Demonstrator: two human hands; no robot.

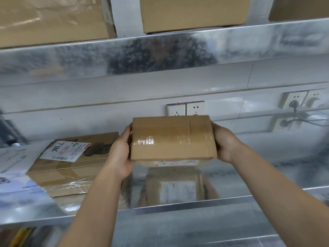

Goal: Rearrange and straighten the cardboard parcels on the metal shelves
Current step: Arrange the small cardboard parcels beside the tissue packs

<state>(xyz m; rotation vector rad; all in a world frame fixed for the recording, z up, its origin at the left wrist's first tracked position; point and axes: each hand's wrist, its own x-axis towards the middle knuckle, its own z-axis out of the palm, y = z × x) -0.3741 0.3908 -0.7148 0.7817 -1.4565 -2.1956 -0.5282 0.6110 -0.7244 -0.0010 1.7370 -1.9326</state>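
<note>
left hand (119, 154), right hand (224, 141), parcel (171, 138) gripped between

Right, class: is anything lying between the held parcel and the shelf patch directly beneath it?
Nothing visible does. The parcel, gripped at its ends by the left hand and right hand, is above bare metal shelf that mirrors it. The labelled box lies to the left, off that patch.

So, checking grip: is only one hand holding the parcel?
No, left hand and right hand grip the parcel at opposite ends.
</note>
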